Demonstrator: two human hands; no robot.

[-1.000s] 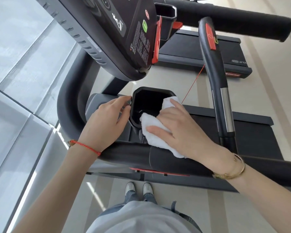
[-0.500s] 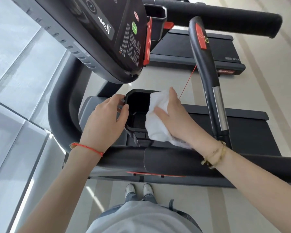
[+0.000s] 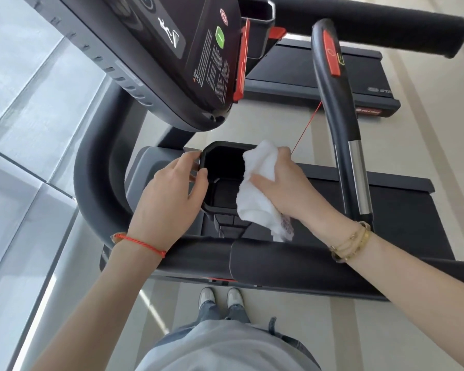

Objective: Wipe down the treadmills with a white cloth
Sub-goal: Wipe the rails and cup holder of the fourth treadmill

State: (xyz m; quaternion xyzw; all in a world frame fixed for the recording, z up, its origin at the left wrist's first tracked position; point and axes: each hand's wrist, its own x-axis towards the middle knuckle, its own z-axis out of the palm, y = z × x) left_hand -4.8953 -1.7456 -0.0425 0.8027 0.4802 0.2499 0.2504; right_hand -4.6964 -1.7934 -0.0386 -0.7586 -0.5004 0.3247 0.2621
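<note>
A black treadmill stands in front of me, its console (image 3: 172, 57) overhead and its padded front bar (image 3: 292, 263) across the bottom. Below the console sits a black cup holder (image 3: 223, 167). My left hand (image 3: 169, 196) grips the holder's left rim, thumb over the edge. My right hand (image 3: 284, 188) holds a bunched white cloth (image 3: 257, 188) against the holder's right rim; the cloth hangs down toward the front bar.
A curved black handrail (image 3: 335, 111) with a red strip and a chrome section rises on the right. A thin red safety cord (image 3: 306, 129) runs down near my right hand. A second treadmill deck (image 3: 359, 76) lies beyond. Glass panels fill the left side.
My right hand has carried the cloth from the holder's near rim up along its right side. My left hand has kept its grip on the left rim.
</note>
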